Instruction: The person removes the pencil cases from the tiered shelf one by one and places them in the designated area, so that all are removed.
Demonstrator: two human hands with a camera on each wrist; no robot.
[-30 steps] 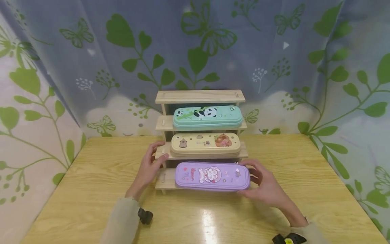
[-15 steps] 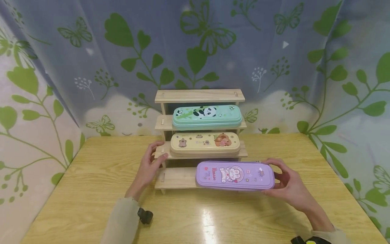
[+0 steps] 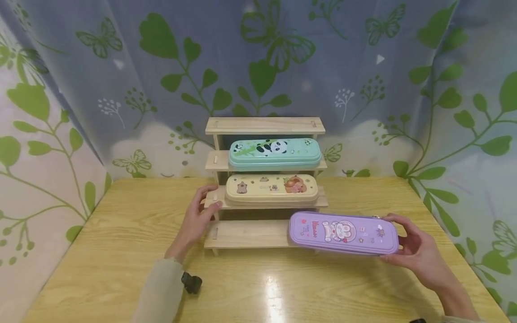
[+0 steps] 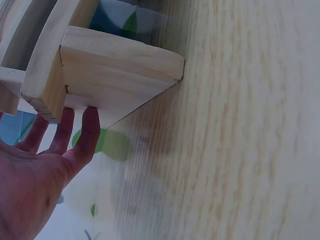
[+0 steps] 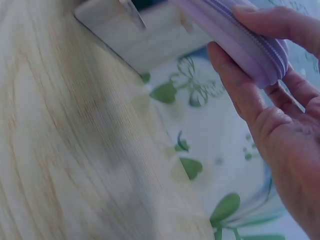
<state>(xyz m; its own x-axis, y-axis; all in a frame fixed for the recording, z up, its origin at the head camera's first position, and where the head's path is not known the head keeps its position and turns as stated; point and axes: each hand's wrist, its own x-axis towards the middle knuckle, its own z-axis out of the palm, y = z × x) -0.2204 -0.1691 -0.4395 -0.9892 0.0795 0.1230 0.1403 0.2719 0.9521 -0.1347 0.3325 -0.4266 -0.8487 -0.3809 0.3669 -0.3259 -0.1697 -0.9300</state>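
Observation:
My right hand [image 3: 420,251] grips the right end of a purple zipped pencil case [image 3: 343,232] with a rabbit astronaut picture. The case's left end overlaps the right part of the lowest step of a wooden stepped rack [image 3: 250,234], and the rest juts out past the rack. In the right wrist view, thumb and fingers pinch the purple case's [image 5: 235,45] zipped end. My left hand [image 3: 198,220] holds the left end of the second step up, its thumb at the front; the left wrist view shows fingertips [image 4: 91,117] against the rack's side.
A cream pencil case [image 3: 272,188] lies on the second step and a mint panda pencil case [image 3: 275,152] on the third. The top step [image 3: 264,125] is bare. The rack stands on a wooden table [image 3: 141,215], before a leaf-patterned curtain [image 3: 194,45].
The purple pencil case has slid rightward along the lowest step with my right hand, its right end now tipped slightly toward me. My left hand stays on the rack.

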